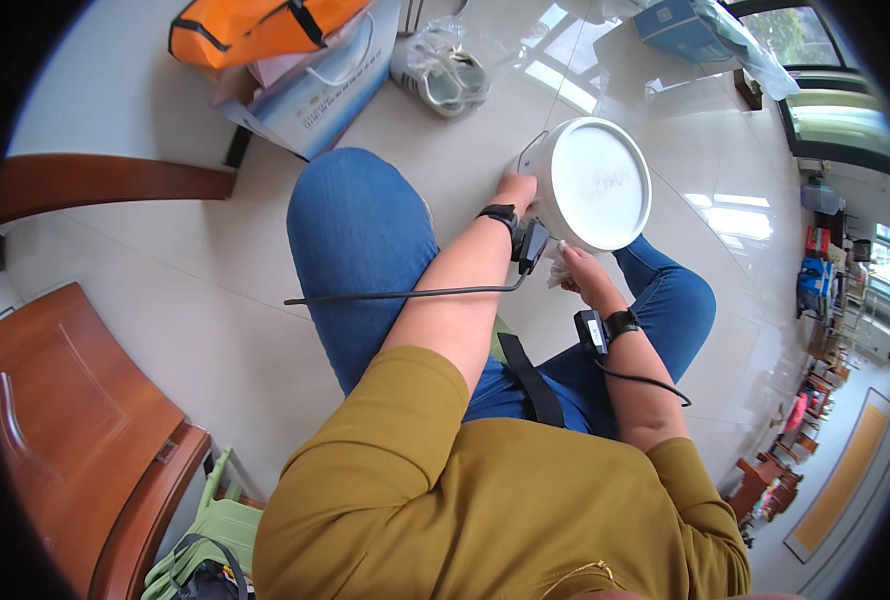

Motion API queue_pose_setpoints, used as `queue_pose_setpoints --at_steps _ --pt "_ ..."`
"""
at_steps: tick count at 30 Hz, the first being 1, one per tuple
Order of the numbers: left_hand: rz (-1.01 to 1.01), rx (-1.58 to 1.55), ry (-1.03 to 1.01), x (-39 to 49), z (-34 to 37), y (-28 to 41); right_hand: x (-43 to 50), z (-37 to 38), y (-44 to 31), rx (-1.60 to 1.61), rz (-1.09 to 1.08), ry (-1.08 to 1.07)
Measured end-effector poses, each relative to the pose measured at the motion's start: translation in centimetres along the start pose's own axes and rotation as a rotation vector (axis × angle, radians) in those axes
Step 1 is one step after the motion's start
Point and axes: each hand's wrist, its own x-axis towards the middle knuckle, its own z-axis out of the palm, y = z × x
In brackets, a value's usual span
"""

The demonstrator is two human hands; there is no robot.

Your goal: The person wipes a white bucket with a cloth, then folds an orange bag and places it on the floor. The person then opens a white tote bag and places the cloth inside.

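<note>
A white plastic bucket (602,187) is tilted between my knees, one round end turned towards me. I cannot tell whether that face is its lid or its base; it bears faint marks. My left hand (518,190) holds the bucket's left side, its fingers partly hidden. Beside that hand curves the bucket's thin wire handle (529,148). Just below the bucket, my right hand (589,273) pinches a crumpled white tissue or cloth (558,271). Whether the cloth touches the bucket is hard to see.
Shoes in clear plastic (452,79) lie on the tiled floor (212,300), near a paper carrier bag (317,97) under an orange bag (257,30). A blue box (681,31) sits at the far right. Behind my left side are a wooden door (77,435) and green chair (227,525).
</note>
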Motion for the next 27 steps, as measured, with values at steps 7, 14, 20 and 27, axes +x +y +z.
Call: queue_pose_setpoints --at_steps 7,14,20,27 --pt "-0.175 -0.032 -0.216 -0.7 0.0 -3.4 3.8 -2.0 2.7 0.733 0.048 -0.063" --pt "-0.035 0.388 -0.033 -0.9 -1.8 -1.4 6.2 -2.1 2.2 0.786 0.028 0.095" --pt "-0.133 -0.078 -0.141 -3.8 -4.1 4.3 9.3 -5.8 0.7 0.822 -0.002 0.334" --pt "0.4 -0.089 -0.133 -12.7 -11.1 19.3 15.7 -13.5 0.2 0.106 -0.336 0.692"
